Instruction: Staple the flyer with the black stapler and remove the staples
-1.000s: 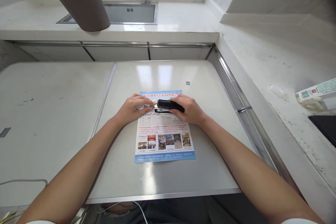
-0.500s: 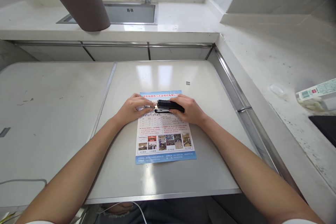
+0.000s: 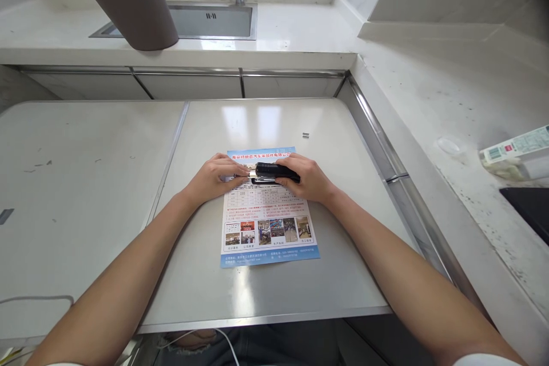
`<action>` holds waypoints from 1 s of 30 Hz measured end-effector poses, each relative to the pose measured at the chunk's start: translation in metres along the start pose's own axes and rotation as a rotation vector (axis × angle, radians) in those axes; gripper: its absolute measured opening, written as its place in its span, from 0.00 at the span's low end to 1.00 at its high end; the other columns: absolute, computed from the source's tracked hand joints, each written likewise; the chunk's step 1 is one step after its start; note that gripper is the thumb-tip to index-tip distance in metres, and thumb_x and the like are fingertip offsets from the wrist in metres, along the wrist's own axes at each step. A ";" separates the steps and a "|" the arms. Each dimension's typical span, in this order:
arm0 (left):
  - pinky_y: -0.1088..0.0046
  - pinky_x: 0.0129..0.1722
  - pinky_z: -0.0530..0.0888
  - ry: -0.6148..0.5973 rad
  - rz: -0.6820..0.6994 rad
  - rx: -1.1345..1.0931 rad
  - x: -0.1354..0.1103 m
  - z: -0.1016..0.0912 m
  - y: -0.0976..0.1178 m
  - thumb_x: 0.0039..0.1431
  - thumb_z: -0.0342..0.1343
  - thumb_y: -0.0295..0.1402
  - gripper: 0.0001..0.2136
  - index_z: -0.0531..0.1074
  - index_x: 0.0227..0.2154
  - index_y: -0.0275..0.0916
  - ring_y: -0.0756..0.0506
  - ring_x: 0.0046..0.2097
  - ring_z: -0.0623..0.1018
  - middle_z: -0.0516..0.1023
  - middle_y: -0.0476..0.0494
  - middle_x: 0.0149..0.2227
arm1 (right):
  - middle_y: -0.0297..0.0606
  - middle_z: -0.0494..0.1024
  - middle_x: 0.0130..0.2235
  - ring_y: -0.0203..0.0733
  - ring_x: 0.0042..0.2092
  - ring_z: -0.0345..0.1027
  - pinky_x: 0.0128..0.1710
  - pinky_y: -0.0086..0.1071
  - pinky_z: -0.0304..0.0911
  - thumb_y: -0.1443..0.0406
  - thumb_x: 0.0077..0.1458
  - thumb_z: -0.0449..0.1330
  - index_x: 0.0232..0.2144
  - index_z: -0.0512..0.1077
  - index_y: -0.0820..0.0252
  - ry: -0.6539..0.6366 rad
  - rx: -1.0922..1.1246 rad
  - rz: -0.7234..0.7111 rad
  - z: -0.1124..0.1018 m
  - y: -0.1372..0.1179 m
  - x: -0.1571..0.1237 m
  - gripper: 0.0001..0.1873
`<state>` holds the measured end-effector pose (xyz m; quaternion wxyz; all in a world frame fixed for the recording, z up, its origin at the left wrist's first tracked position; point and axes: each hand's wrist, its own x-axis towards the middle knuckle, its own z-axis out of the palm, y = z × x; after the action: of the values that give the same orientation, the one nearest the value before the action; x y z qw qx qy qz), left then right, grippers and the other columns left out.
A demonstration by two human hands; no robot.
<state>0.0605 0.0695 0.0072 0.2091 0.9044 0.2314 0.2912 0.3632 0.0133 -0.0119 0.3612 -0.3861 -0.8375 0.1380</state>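
A black stapler (image 3: 277, 170) lies sideways above a printed flyer (image 3: 270, 206) with a blue border, red and black text and small photos. My right hand (image 3: 309, 177) is wrapped round the stapler's right part, thumb below and fingers above. At its left end a thin bright metal part (image 3: 251, 174) sticks out. Around that metal part the thumb and fingers of my left hand (image 3: 221, 176) are closed in a pinch; the fingers hide most of it. Both hands rest over the flyer's upper half.
Two small staple strips (image 3: 305, 135) lie behind the flyer on the white folding table (image 3: 206, 297). Dark scraps (image 3: 36, 167) and a grey cable (image 3: 38, 298) are on its left half. A sink (image 3: 214, 22) and a brown column (image 3: 128, 0) stand beyond; a package (image 3: 518, 151) sits right.
My left fingers have shifted slightly at the stapler's left end, and the metal part between them and the stapler shows more plainly. My right hand keeps its hold.
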 end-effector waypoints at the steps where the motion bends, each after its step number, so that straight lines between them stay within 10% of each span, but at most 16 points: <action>1: 0.60 0.53 0.75 -0.003 0.001 0.006 -0.001 -0.001 0.000 0.68 0.63 0.38 0.05 0.83 0.39 0.46 0.44 0.44 0.87 0.88 0.48 0.41 | 0.45 0.83 0.44 0.51 0.45 0.76 0.45 0.45 0.73 0.62 0.64 0.64 0.52 0.74 0.58 0.003 0.013 0.010 0.000 0.000 0.000 0.15; 13: 0.57 0.58 0.78 0.061 -0.006 -0.003 -0.008 -0.010 -0.005 0.68 0.62 0.41 0.08 0.83 0.37 0.47 0.45 0.39 0.86 0.88 0.49 0.39 | 0.41 0.83 0.43 0.48 0.43 0.74 0.44 0.43 0.73 0.62 0.61 0.66 0.48 0.77 0.56 0.173 0.191 0.086 -0.009 0.000 0.002 0.14; 30: 0.61 0.49 0.74 0.050 -0.017 0.041 -0.001 0.004 0.009 0.67 0.63 0.41 0.07 0.79 0.38 0.44 0.44 0.40 0.80 0.85 0.47 0.37 | 0.39 0.81 0.41 0.48 0.43 0.70 0.45 0.44 0.70 0.63 0.63 0.65 0.46 0.73 0.54 0.059 0.229 -0.018 0.016 -0.037 0.009 0.10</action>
<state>0.0652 0.0602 0.0084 0.1874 0.8989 0.2501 0.3072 0.3281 -0.0035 0.0003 0.4284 -0.3389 -0.8087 0.2182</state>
